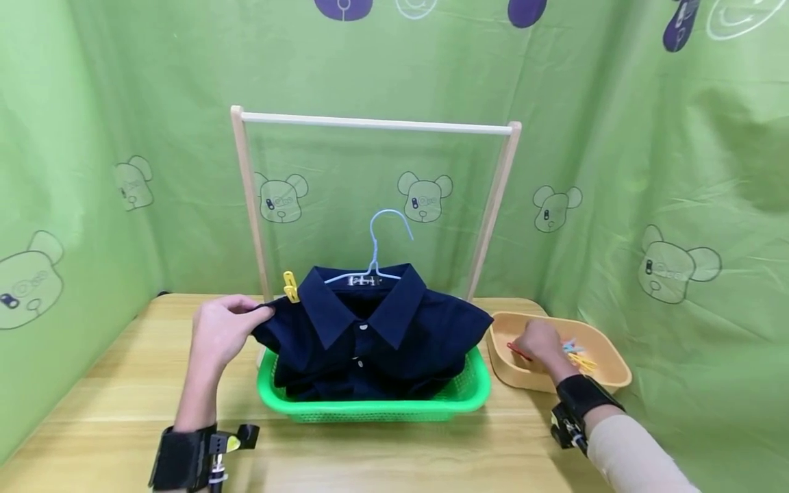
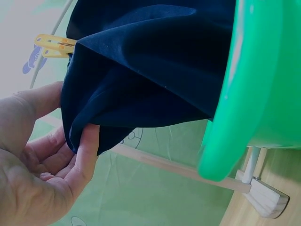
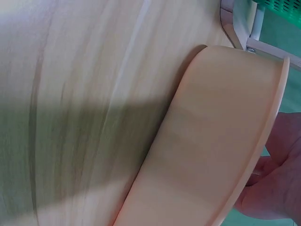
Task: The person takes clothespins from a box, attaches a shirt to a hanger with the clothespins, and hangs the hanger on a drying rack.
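A person's left hand (image 1: 223, 330) pinches the sleeve (image 1: 274, 330) of a navy shirt (image 1: 422, 352), which lies to its right in a green basket (image 1: 382, 409), a yellow clip (image 1: 290, 288) just beyond the hand. The right hand (image 1: 544, 344) dips into a peach tray (image 1: 510, 372) beside a partly covered red clip (image 1: 516, 350); its fingertips are hidden, so its grip cannot be told. The shirt conceals the lower hanger (image 1: 374, 255).

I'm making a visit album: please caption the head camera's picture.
Left hand pinching a dark shirt on a hanger in a green basket, right hand inside a tan tray of clothespins.
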A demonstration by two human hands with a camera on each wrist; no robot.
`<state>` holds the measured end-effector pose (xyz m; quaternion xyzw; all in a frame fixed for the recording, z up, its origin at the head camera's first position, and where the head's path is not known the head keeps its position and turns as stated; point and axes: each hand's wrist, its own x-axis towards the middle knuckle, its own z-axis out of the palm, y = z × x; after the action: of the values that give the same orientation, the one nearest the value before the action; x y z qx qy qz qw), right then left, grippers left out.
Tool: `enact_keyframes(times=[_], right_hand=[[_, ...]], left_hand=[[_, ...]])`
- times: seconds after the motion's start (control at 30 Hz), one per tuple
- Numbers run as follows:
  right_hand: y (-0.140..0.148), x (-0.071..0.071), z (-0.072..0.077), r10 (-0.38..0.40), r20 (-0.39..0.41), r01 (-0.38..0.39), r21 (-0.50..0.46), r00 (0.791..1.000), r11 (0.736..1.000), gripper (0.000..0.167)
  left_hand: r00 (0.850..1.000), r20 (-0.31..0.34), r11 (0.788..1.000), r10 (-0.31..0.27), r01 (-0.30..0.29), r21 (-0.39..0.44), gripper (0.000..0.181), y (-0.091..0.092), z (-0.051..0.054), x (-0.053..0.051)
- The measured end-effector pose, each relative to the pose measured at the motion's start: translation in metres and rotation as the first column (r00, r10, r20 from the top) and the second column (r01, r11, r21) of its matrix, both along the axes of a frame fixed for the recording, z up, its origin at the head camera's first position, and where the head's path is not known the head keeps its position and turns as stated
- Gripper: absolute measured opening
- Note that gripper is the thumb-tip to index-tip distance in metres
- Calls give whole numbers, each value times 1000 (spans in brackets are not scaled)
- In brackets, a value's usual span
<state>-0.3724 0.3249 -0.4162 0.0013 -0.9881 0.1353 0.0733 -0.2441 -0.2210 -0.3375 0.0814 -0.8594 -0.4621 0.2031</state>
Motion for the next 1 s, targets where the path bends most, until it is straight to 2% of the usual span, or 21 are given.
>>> enact_keyframes(times=[0.13,0.27,0.43,0.77,1.0], right_hand=[[-4,0,1,-1,62,0,22,998,1000,32],[-4,0,0,-15,94,16,-9,995,1000,24],[-4,0,-2,-12,74,14,-27,997,1000,17],[-4,-10,-7,-21,89,26,-63,996,998,21],[-5,-11,-5,-21,98,25,-42,995,999,24]], left_hand=[[1000,0,1000,0,0,2,35,0,0,0],[1000,0,1000,1,-1,2,35,0,0,0],[1000,13,1000,-1,1,8,35,0,0,0],[1000,6,1000,5,-5,-5,35,-1,0,0],[1000,14,1000,7,-7,-9,36,-1,0,-2]])
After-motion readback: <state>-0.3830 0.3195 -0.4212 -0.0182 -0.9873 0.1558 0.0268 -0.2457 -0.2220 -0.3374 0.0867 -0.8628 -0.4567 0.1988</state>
